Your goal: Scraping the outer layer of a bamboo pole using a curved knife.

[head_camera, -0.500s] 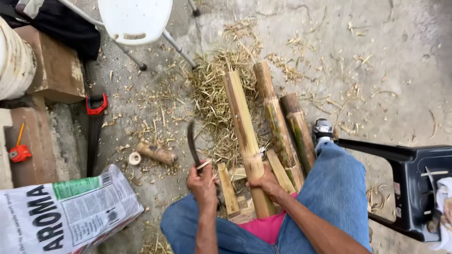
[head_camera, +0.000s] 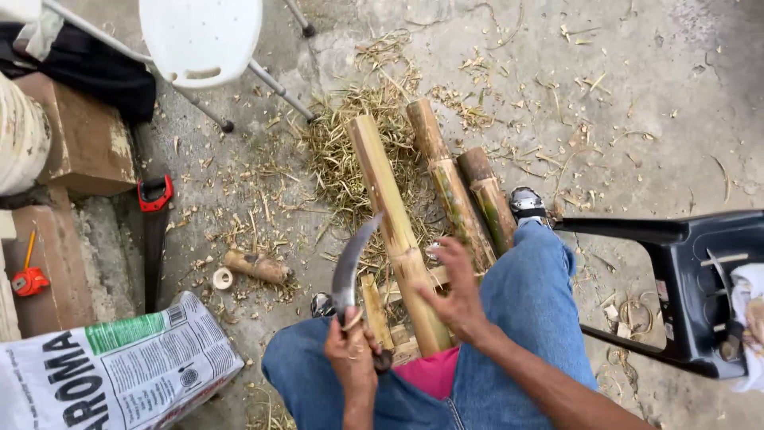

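Knife (head_camera: 350, 263) raised, blade now broadside; handle hidden in left hand (head_camera: 352, 356)

Soft, even daylight; shadows faint under the chair (head_camera: 676, 279) and stool (head_camera: 203, 40). Sharp overall, slight blur on the blade (head_camera: 350, 259); wide-angle stretch at edges.

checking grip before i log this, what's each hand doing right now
Left hand: closed around the handle of the curved knife.
Right hand: open, fingers resting on the bamboo pole.
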